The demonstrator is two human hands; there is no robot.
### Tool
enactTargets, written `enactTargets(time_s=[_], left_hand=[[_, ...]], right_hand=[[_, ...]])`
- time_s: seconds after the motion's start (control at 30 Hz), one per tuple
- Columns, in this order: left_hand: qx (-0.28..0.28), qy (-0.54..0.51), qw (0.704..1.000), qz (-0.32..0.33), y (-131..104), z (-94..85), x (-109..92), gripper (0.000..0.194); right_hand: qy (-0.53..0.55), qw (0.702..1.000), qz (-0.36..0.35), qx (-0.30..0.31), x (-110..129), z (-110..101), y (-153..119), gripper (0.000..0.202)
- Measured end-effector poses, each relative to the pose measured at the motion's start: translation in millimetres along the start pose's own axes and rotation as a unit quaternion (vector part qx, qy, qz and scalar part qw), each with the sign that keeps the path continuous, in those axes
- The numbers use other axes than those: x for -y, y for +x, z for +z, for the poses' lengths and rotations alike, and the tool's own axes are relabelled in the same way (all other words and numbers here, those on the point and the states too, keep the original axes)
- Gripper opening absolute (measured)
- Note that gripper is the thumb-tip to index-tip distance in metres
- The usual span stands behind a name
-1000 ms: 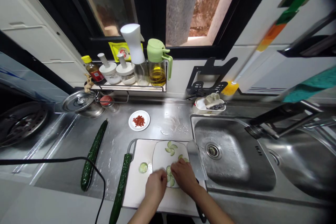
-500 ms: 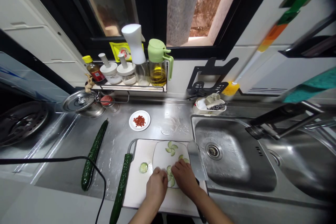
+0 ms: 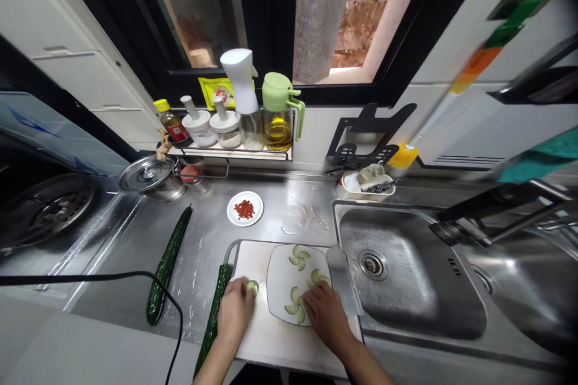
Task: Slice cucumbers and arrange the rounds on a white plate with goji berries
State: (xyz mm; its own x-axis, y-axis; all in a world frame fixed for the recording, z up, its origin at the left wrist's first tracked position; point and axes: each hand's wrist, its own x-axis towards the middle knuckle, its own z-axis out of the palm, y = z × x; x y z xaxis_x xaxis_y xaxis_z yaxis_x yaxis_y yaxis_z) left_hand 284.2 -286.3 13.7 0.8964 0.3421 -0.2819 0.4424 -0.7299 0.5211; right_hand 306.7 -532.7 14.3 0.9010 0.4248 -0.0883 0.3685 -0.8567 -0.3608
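Note:
A white plate (image 3: 280, 277) lies on a cutting board (image 3: 257, 337). Green-edged cucumber slices form a pinwheel (image 3: 298, 257) at its top and another pinwheel (image 3: 295, 305) lower down. More cucumber slices (image 3: 318, 277) lie at its right side. My right hand (image 3: 329, 317) rests over the plate's right part, fingers stretched out, fingertips at those right-hand slices. My left hand (image 3: 235, 311) is on the board left of the plate. Its fingers close around a small stack of cucumber slices (image 3: 252, 287). A cleaver (image 3: 343, 280) lies along the board's right side, its handle hidden by my right arm.
A cut cucumber (image 3: 218, 307) lies by the board's left edge, a whole cucumber (image 3: 169, 264) farther left. Behind stands a small dish (image 3: 231, 214) of red berries. A sink (image 3: 406, 271) is at right. A black cable (image 3: 178, 307) crosses from the left. Bottles stand on a shelf (image 3: 253, 154).
My left hand has moved left, from the plate to the stack of cucumber slices. My right hand stays over the plate, shifted slightly. The lower pinwheel is more visible now. The view has shifted a little.

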Motion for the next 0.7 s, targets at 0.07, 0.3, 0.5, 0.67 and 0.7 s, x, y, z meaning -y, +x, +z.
enactTargets(time_s=[0.07,0.3,0.5,0.67,0.7], left_hand=[[0.002,0.012,1.000,-0.018,0.2,-1.6,7.3,0.026],[0.015,0.004,1.000,-0.017,-3.5,0.5,11.2,0.018],[0.018,0.001,1.000,-0.011,-1.8,-0.2,9.1,0.012],[0.003,-0.017,1.000,-0.008,0.0,0.5,8.7,0.009],[0.004,-0.019,1.000,-0.007,0.4,0.1,8.1,0.010]], right_hand=[[0.009,1.000,0.006,-0.001,0.5,-1.7,-1.0,0.010],[0.037,0.999,0.012,-0.006,4.9,-10.4,-4.9,0.012],[0.045,0.999,0.010,-0.003,10.8,-15.1,-7.3,0.013],[0.056,0.998,0.015,-0.007,11.8,-14.7,-11.3,0.012],[0.056,0.998,0.018,-0.007,11.4,-14.1,-12.5,0.012]])
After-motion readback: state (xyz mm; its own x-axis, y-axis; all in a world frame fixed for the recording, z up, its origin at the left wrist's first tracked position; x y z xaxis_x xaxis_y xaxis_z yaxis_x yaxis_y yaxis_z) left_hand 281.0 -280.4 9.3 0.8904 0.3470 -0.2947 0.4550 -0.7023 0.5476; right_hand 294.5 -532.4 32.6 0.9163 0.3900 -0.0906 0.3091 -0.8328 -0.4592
